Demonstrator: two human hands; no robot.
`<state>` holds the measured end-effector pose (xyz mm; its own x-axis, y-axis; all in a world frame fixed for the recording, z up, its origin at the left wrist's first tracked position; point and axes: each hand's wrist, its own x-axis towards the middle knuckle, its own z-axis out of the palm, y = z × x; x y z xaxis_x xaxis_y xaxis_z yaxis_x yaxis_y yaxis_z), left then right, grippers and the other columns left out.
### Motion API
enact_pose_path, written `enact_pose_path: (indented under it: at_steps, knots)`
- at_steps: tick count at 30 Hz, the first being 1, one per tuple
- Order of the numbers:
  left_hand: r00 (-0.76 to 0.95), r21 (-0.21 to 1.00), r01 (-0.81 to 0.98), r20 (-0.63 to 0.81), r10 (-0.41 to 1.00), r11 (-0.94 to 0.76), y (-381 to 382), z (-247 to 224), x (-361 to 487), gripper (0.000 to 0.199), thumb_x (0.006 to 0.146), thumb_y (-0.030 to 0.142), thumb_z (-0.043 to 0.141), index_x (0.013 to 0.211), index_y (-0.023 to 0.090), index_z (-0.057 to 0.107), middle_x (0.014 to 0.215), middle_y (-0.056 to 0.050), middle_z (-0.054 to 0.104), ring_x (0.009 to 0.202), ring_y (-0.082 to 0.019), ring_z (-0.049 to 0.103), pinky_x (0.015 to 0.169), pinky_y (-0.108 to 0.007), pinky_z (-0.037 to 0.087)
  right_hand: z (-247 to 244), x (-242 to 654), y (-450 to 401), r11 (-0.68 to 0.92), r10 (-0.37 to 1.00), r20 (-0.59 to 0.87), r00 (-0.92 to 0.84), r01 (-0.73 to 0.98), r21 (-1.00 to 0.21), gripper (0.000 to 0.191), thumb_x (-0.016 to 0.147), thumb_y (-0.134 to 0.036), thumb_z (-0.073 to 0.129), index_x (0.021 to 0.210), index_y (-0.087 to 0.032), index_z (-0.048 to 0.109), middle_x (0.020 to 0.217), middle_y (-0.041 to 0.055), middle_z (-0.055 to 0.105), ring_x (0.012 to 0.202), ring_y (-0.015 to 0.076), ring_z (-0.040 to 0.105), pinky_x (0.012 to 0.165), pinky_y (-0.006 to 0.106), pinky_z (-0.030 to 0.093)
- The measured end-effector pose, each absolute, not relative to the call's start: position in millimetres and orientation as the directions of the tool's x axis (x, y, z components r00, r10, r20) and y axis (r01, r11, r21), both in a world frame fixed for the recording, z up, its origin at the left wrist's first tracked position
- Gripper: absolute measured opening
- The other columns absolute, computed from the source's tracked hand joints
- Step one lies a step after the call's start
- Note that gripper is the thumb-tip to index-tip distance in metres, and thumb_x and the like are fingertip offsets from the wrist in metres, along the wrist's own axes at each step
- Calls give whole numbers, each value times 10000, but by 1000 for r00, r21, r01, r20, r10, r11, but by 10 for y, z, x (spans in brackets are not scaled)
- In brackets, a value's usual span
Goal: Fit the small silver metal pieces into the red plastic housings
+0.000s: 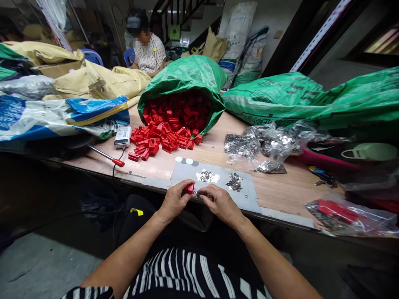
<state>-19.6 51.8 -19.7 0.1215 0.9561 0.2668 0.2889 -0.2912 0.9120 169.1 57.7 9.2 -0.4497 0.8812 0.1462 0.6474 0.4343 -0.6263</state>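
Observation:
My left hand [176,200] pinches a small red plastic piece [190,189] at the table's front edge. Just right of it, my right hand [220,202] is closed on a thin dark item whose tip meets the red piece; what it is cannot be made out. Beyond the hands lies a grey mat [215,166] bearing a heap of shiny silver discs [207,176] and a smaller pile of darker metal bits [234,182]. Many red pieces [162,139] spill onto the table from an open green sack [190,74].
A white device [122,137] with a cable and a red-handled rod [107,156] lie at left. Plastic bags of metal parts [268,143] and a bag with red items [343,211] occupy the right. Sacks line the back, where a person [150,54] sits.

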Motion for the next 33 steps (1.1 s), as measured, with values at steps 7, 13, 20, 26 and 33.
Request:
enact_pose_path:
  at_steps: [7, 13, 20, 26, 33]
  knots:
    - [101, 935, 234, 251, 963, -268, 529, -202, -200, 418, 708, 168, 681, 1109, 286, 671, 1024, -24, 724, 935, -211, 660, 898, -349, 489, 69, 1696, 610, 451, 869, 131, -478, 653, -608, 198, 861, -166, 543, 978, -227, 690, 880, 45, 653, 829, 173, 621, 770, 302, 491]
    - [108, 932, 244, 250, 962, -269, 526, -209, -201, 395, 717, 161, 666, 1095, 276, 675, 1056, -26, 717, 929, -200, 660, 852, -319, 501, 70, 1688, 608, 436, 876, 116, -467, 667, -604, 198, 860, -161, 544, 968, -226, 697, 899, 50, 661, 842, 177, 625, 777, 300, 491]
    - [118, 943, 242, 204, 972, -228, 534, -196, -221, 346, 725, 201, 679, 1065, 267, 667, 953, -12, 715, 824, -179, 650, 784, -281, 498, 73, 1697, 641, 406, 883, 96, -460, 643, -650, 169, 856, -181, 559, 948, -234, 691, 883, 32, 664, 822, 169, 617, 750, 289, 475]
    - [126, 938, 244, 220, 967, -246, 530, -206, -220, 354, 731, 213, 682, 1081, 263, 667, 999, -24, 717, 858, -187, 658, 798, -292, 503, 94, 1733, 673, 403, 875, 92, -475, 610, -682, 149, 859, -189, 547, 934, -224, 672, 885, 31, 666, 806, 166, 605, 742, 288, 468]
    - [127, 922, 260, 262, 957, -287, 513, -239, -204, 381, 736, 204, 688, 1110, 272, 667, 1079, -45, 710, 975, -212, 653, 872, -331, 493, 55, 1734, 670, 412, 869, 74, -489, 633, -655, 157, 853, -172, 553, 939, -228, 671, 889, 36, 655, 827, 173, 609, 769, 300, 474]
